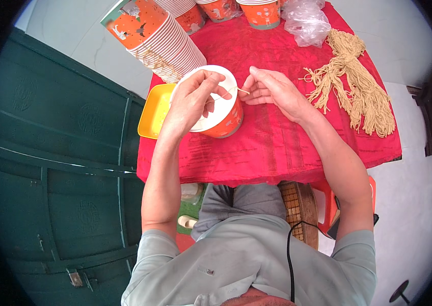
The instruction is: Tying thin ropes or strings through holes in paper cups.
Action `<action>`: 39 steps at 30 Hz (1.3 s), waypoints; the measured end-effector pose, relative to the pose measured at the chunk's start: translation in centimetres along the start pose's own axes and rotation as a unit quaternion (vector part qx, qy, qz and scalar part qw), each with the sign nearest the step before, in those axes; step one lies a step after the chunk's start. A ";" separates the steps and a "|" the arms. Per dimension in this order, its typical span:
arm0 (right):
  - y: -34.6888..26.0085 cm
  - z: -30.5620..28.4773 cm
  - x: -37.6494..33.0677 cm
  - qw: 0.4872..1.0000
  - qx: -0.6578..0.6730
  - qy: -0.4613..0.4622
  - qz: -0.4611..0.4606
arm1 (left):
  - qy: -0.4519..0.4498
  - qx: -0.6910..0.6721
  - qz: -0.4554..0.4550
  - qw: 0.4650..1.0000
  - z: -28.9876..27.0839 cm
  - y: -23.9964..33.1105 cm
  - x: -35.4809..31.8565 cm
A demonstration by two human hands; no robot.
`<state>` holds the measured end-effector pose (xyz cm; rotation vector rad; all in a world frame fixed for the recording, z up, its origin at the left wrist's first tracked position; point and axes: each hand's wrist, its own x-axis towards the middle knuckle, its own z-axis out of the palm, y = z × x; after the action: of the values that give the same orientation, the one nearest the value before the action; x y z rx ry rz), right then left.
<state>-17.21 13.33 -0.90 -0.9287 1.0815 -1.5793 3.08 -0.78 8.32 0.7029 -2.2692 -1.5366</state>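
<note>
A paper bucket, orange with printed figures and a round white top, stands on the table in front of me. My left hand is over the left side of its top, fingers curled, with a thin string running to them. At the right rim, my right hand pinches the end of the same string between thumb and fingers. That pale string stretches across the gap between my hands, above the white top. Part of it is hidden behind my left fingers.
A yellow plastic tray sits left of the bucket. Behind it leans a tall nested stack of paper buckets. More buckets and a clear plastic bag line the back. A bundle of tan strings lies right on the red tablecloth.
</note>
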 end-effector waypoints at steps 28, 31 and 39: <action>-0.2 0.2 -0.2 0.994 -0.077 -0.032 -0.066 | -0.062 0.038 0.022 0.997 0.8 -1.0 -0.1; -0.1 0.1 -0.2 0.994 -0.083 -0.038 -0.066 | -0.057 0.034 0.020 0.998 0.8 -1.0 -0.2; -0.5 -0.2 0.0 0.995 -0.093 -0.006 -0.028 | -0.048 0.032 0.015 0.998 1.0 -0.7 0.2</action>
<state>-17.57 13.48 -0.51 -1.0998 1.2188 -1.5343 2.58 -0.31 7.29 0.6210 -2.3972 -1.5189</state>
